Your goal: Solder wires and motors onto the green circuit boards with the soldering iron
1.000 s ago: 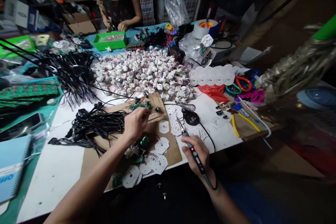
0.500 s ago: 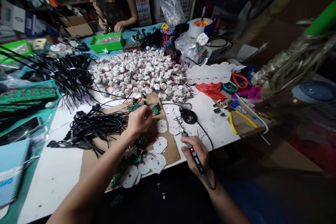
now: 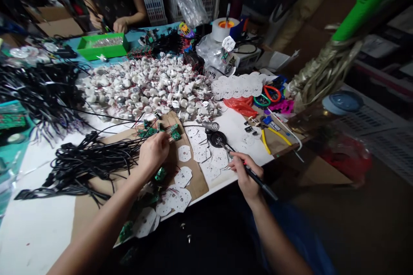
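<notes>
My right hand (image 3: 248, 175) grips a soldering iron (image 3: 260, 181) like a pen. The iron's tip reaches the black round dish of a soldering stand (image 3: 217, 139), which has a wire coil (image 3: 210, 126) at its back. My left hand (image 3: 154, 150) is closed above a sheet of brown cardboard (image 3: 197, 179); its fingertips are turned away, so what they pinch is hidden. Just beyond it lie small green circuit boards (image 3: 175, 133) with thin red wires. A bundle of black cables (image 3: 93, 159) runs toward that hand from the left. White perforated discs (image 3: 183, 176) lie between my hands.
A large heap of white parts with wires (image 3: 151, 86) covers the table's middle. Yellow-handled pliers (image 3: 277, 135) and a red bag (image 3: 240, 105) lie at right. Across the table, a person's hands (image 3: 120, 25) work behind a green tray (image 3: 102, 47).
The soldering iron's tip has moved from above the white discs to the stand's dish, and the iron is turned in my fingers. My left hand stays closed by the boards. The view has swung right.
</notes>
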